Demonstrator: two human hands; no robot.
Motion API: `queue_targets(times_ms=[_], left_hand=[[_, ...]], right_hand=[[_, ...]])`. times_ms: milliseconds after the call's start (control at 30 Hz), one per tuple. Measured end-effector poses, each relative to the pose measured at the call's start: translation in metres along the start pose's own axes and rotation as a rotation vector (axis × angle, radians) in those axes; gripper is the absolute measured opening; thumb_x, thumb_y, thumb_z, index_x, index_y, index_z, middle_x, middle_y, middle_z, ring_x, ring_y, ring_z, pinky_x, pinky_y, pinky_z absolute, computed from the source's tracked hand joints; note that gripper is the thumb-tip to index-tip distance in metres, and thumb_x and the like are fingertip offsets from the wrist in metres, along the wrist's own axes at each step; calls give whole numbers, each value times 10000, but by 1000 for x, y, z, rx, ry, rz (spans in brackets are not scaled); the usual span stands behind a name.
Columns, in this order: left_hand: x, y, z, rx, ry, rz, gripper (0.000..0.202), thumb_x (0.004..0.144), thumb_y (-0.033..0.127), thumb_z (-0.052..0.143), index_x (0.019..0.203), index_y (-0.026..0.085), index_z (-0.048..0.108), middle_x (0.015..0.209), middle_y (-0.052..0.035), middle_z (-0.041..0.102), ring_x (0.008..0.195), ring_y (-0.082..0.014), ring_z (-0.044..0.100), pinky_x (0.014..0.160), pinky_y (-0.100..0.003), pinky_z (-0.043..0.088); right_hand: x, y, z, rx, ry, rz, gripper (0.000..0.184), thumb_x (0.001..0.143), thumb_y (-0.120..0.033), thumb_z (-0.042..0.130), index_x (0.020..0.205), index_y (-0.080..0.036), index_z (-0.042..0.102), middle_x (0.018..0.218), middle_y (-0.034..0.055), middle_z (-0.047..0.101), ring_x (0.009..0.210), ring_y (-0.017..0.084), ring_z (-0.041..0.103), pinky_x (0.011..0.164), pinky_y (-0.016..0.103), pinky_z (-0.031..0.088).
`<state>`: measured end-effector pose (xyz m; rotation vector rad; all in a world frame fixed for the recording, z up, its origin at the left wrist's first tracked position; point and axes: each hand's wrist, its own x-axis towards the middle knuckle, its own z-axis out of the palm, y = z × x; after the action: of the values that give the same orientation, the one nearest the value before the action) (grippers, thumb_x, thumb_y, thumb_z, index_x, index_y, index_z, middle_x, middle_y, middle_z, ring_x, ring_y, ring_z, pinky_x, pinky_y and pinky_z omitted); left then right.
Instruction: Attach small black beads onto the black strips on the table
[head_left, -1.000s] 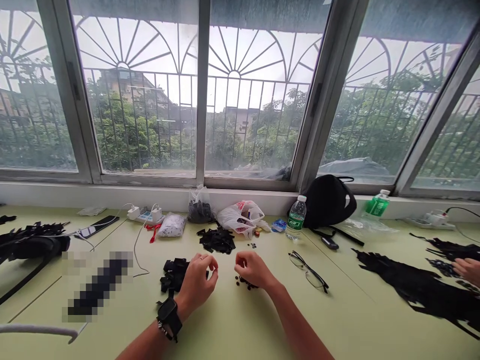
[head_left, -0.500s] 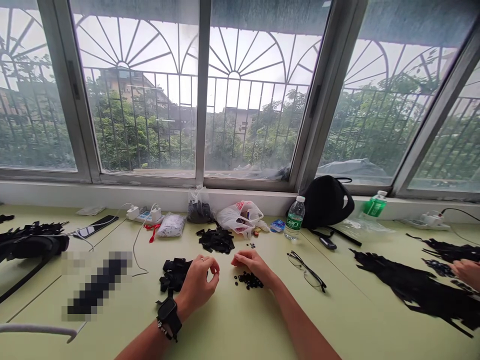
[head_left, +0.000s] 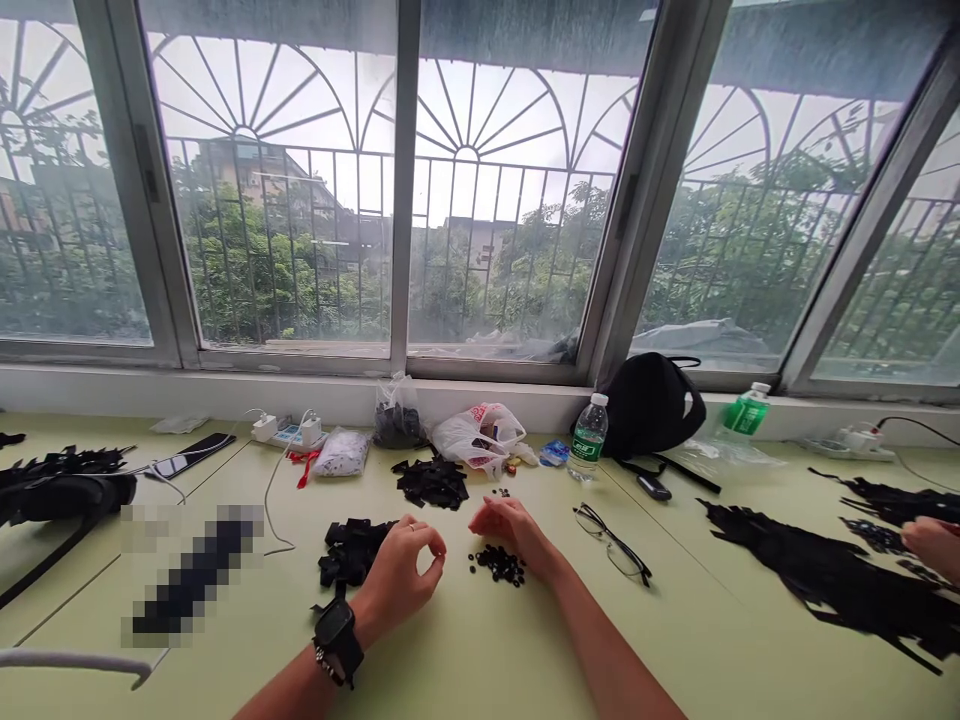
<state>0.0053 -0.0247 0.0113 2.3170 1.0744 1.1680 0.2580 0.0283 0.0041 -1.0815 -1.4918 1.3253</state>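
Observation:
My left hand (head_left: 401, 572) is closed, thumb and forefinger tips meeting in a pinch; whatever it may hold is too small to make out. It wears a ring, and a black watch (head_left: 335, 630) sits on the wrist. Beside it lies a heap of short black fabric pieces (head_left: 346, 552). My right hand (head_left: 514, 528) has its fingers curved and pressed together, pointing left; what is in them is hidden. Just under its palm is a pile of small black round pieces (head_left: 499, 563). A second heap of black strips (head_left: 433, 482) lies farther back, between the hands.
Eyeglasses (head_left: 613, 545) rest right of my right arm. Along the window stand a water bottle (head_left: 589, 440), a black bag (head_left: 649, 405), plastic bags (head_left: 480, 437) and a power strip (head_left: 289, 433). At far right, another person's hand (head_left: 934, 540) is near long black strips (head_left: 825, 570).
My left hand has shifted slightly right, its fingertips a little higher. My right fingers have drawn slightly right and turned over. The piles look the same.

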Motion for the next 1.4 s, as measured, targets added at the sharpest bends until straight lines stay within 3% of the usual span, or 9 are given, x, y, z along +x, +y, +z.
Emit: queue_targets(times_ms=[167, 333, 533, 700, 900, 1067, 1200, 1267, 1400], left_hand=[[-5, 9, 2, 1, -171, 121, 207, 824, 108, 628, 893, 266, 743, 874, -28, 753, 953, -232, 613, 906, -365, 491], [-9, 18, 5, 70, -277, 209, 180, 829, 177, 714, 977, 280, 729, 1060, -31, 757, 1082, -266, 600, 988, -407, 457], [-17, 26, 7, 165, -307, 248, 518, 857, 415, 757, 1336, 310, 588, 1312, -57, 662, 1249, -330, 517, 1112, -500, 387], [-16, 20, 10, 223, -254, 232, 302, 946, 361, 649, 1238, 291, 614, 1303, -33, 658, 1318, -319, 465, 1128, -514, 385], [-12, 16, 12, 205, -186, 237, 331, 900, 285, 704, 1221, 312, 627, 1250, -5, 696, 1227, -295, 523, 1082, -513, 422], [-8, 12, 10, 207, -117, 189, 90, 892, 174, 650, 909, 261, 670, 974, -11, 738, 1019, -252, 598, 930, -440, 488], [-6, 9, 10, 210, -106, 180, 109, 902, 166, 619, 831, 237, 661, 886, -29, 722, 935, -234, 599, 870, -413, 491], [-6, 8, 11, 208, -103, 177, 106, 894, 162, 626, 828, 235, 667, 876, -31, 721, 919, -231, 594, 856, -407, 489], [-5, 7, 12, 212, -88, 151, 110, 886, 161, 633, 813, 236, 669, 839, -28, 708, 896, -226, 588, 832, -391, 484]], right_hand=[[-3, -3, 15, 26, -97, -21, 616, 877, -727, 592, 840, -140, 777, 916, 142, 766, 899, 273, 711, 888, 401, 507], [-4, -7, 23, -54, -184, -50, 630, 888, -729, 578, 829, -136, 785, 869, 123, 762, 831, 246, 695, 841, 370, 495], [-5, -8, 25, -59, -226, -58, 613, 902, -711, 569, 852, -137, 780, 869, 110, 755, 827, 233, 683, 825, 352, 494], [-3, -5, 24, -55, -228, -71, 598, 925, -688, 567, 855, -132, 775, 805, 85, 724, 752, 198, 652, 779, 324, 487], [-2, -8, 26, -119, -237, -103, 566, 933, -666, 581, 815, -143, 763, 752, 54, 687, 696, 167, 597, 720, 290, 464], [-4, -11, 27, -245, -282, -145, 551, 906, -662, 626, 718, -156, 737, 688, 40, 665, 659, 161, 578, 687, 279, 455], [-2, -9, 26, -314, -290, -152, 572, 935, -653, 583, 679, -159, 716, 647, 40, 654, 625, 160, 575, 662, 280, 459], [0, -6, 26, -351, -231, -170, 556, 948, -637, 564, 695, -162, 704, 651, 36, 650, 620, 161, 574, 648, 281, 468], [4, 3, 29, -593, 49, -311, 388, 955, -524, 586, 820, -184, 716, 823, 54, 697, 777, 202, 630, 735, 314, 515]])
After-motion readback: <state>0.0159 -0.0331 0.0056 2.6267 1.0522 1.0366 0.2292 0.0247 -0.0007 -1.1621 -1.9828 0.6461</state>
